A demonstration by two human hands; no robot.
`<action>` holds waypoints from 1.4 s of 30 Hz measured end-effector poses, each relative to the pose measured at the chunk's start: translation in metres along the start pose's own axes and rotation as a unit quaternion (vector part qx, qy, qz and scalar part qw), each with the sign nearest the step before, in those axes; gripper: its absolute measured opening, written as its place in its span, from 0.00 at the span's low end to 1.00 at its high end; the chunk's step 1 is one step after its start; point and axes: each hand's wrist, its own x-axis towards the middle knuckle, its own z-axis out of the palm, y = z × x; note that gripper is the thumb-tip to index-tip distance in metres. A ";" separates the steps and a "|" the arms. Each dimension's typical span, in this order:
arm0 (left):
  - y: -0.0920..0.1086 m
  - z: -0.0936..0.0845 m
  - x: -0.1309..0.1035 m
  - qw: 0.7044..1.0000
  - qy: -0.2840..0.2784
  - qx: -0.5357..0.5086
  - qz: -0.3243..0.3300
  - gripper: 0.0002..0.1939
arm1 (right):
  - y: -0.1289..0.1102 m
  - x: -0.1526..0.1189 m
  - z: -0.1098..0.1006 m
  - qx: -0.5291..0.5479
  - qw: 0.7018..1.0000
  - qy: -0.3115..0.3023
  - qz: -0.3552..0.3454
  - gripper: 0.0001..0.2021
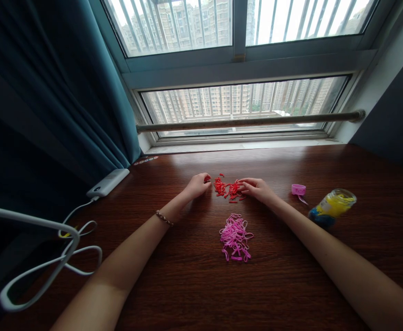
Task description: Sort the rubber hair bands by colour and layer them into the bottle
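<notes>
Two joined heaps of small red bands (234, 189) lie on the brown table, too small to make out one by one. My left hand (197, 185) rests just left of them, its fingers loosely bent with a gap between thumb and forefinger, and I see nothing in it. On the right, my right hand (256, 188) reaches in with its fingers stretched out, the tips touching the edge of the red heap. A loose pile of pink rubber bands (235, 236) lies nearer to me, between my forearms.
Beyond my right forearm a clear jar (335, 204) with yellow and blue contents lies tilted, partly behind the arm. A pink lid-like ring (298, 189) with a strap is beside it. At left are a white power strip (108, 182), a looped white cable (73, 236) and a blue curtain (94, 92).
</notes>
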 end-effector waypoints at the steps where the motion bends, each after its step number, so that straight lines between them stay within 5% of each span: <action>1: 0.001 0.000 0.000 1.000 0.000 -0.001 -0.003 0.11 | -0.004 -0.001 0.001 0.042 0.999 -0.022 0.001 0.13; 5: 0.013 -0.004 -0.006 0.999 -0.042 -0.024 -0.014 0.09 | -0.015 -0.005 0.000 0.146 0.988 -0.050 0.009 0.15; 7: 0.022 -0.008 -0.012 0.990 -0.121 -0.062 -0.019 0.13 | -0.016 -0.006 -0.001 0.139 0.988 -0.061 0.035 0.17; 11: 0.039 -0.013 -0.025 0.899 -0.372 -0.226 -0.042 0.23 | -0.010 -0.006 0.002 0.122 0.983 -0.111 0.083 0.22; 13: 0.043 -0.010 -0.028 0.863 -0.408 -0.293 -0.055 0.23 | -0.007 -0.006 0.005 0.120 0.981 -0.131 0.074 0.24; 20: 0.039 0.004 -0.023 0.872 -0.283 -0.400 -0.017 0.19 | -0.008 -0.006 0.008 0.118 0.991 -0.051 -0.047 0.22; 26: 0.046 -0.006 -0.031 0.929 -0.240 -0.280 0.037 0.16 | -0.029 -0.014 0.008 0.045 0.998 -0.015 -0.052 0.20; 31: 0.062 -0.012 -0.062 0.942 -0.277 -0.182 0.055 0.15 | -0.050 -0.047 0.011 -0.172 0.973 -0.116 -0.099 0.09; 36: 0.069 -0.009 -0.104 0.936 -0.314 -0.149 0.054 0.23 | -0.044 -0.099 0.013 -0.301 0.932 -0.108 -0.168 0.10; 39: 0.075 -0.005 -0.125 0.944 -0.291 -0.126 0.094 0.31 | -0.035 -0.119 0.016 -0.298 0.931 -0.098 -0.188 0.14; 42: 0.081 0.003 -0.136 0.959 -0.227 -0.089 0.146 0.29 | -0.029 -0.127 0.024 -0.294 0.930 -0.078 -0.208 0.17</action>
